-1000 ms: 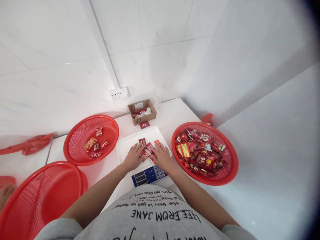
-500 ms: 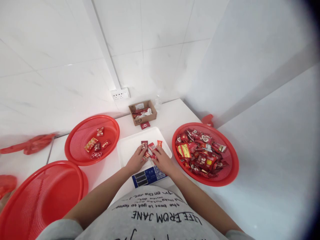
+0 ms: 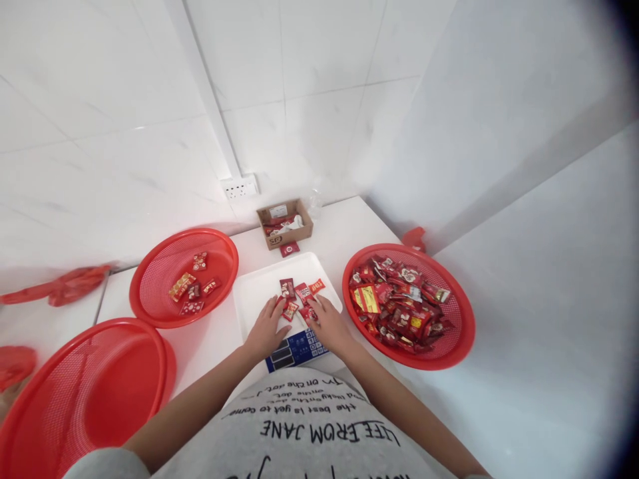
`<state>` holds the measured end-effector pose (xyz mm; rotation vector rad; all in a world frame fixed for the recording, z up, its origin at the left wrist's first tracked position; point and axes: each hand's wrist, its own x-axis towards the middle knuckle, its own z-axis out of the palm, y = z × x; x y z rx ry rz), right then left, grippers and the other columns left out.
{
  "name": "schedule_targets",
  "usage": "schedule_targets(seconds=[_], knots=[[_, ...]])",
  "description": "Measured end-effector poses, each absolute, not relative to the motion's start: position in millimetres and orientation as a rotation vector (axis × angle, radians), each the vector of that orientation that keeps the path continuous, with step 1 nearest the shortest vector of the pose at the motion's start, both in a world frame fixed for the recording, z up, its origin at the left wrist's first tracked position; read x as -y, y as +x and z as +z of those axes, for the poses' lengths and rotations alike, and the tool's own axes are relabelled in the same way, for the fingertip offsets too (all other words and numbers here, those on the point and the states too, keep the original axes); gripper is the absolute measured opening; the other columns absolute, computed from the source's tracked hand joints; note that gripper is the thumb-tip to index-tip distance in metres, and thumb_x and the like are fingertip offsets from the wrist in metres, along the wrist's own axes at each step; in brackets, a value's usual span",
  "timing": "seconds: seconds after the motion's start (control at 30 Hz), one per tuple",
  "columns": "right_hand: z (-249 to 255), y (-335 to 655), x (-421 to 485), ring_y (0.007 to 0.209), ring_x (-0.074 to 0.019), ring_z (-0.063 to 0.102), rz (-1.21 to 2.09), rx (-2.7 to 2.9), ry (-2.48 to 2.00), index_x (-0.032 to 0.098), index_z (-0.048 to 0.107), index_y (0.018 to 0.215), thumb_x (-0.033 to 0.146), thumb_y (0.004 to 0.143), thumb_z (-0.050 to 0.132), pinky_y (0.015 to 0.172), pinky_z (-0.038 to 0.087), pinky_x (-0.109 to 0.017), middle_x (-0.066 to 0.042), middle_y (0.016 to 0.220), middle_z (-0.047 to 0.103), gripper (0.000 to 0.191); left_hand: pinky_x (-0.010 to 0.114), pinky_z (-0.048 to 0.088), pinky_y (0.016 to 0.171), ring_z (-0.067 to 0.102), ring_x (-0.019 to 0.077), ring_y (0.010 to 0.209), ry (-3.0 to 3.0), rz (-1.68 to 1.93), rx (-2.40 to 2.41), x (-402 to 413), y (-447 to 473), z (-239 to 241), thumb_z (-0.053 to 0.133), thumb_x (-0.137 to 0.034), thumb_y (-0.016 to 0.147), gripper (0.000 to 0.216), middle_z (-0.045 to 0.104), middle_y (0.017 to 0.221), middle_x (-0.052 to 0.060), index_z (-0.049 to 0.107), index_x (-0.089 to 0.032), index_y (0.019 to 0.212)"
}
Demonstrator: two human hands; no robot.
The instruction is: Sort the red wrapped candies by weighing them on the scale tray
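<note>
Garment: light grey shirt (image 3: 294, 459), short-sleeved, seen from six o'clock. Front carries black hand-drawn style lettering (image 3: 329, 431), inverted to this view; the boldest line reads "LIFE FROM JANE", with smaller lines towards twelve o'clock, including "the best is yet to come". Larger script at six o'clock is cut by the lower edge. Left sleeve (image 3: 107, 464), seven o'clock: plain grey, loose. Hands (image 3: 264, 329): bare.

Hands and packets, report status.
Left hand and right hand at red packets, partly covering some. Packets loose on white tray. No obstruction visible.
</note>
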<state>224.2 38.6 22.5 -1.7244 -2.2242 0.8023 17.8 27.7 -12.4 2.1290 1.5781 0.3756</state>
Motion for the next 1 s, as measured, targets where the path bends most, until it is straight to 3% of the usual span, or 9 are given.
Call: schedule_targets(seconds=[0.27, 0.67, 1.0], knots=[[24.2, 220.3, -26.7, 0.106, -0.0229, 0.050, 0.778, 2.195, -1.747, 0.019, 0.058, 0.114, 0.014, 0.079, 0.047, 0.093, 0.040, -0.033, -0.010, 0.118, 0.055, 0.037, 0.050, 0.033, 0.105, 0.030, 0.0318, 0.132, 2.193, 0.376, -1.595, -11.1, 11.0, -16.9, 0.055, -0.026, 0.082, 0.049, 0.031, 0.144, 0.010, 0.046, -0.026, 0.131], [8.9, 262.0, -17.6, 0.110, -0.0232, 0.052, 0.650, 1.909, -1.629, 0.015, 0.060, 0.111, 0.023, 0.085, 0.042, 0.098, 0.041, -0.040, -0.013, 0.116, 0.057, 0.033, 0.047, 0.029, 0.108, 0.026, 0.0296, 0.135, 2.133, 0.377, -1.601, -4.9, 12.6, -9.5, 0.050, -0.028, 0.085, 0.048, 0.029, 0.145, 0.013, 0.044, -0.019, 0.132], [-14.5, 314.6, 6.5, 0.110, -0.0247, 0.053, 0.629, 1.798, -1.830, 0.014, 0.056, 0.116, 0.030, 0.086, 0.039, 0.096, 0.041, -0.043, -0.014, 0.115, 0.059, 0.038, 0.048, 0.032, 0.106, 0.030, 0.0293, 0.134, 2.003, 0.396, -1.756, 14.8, -9.0, -1.1, 0.045, -0.032, 0.087, 0.041, 0.034, 0.144, 0.013, 0.049, -0.019, 0.126]])
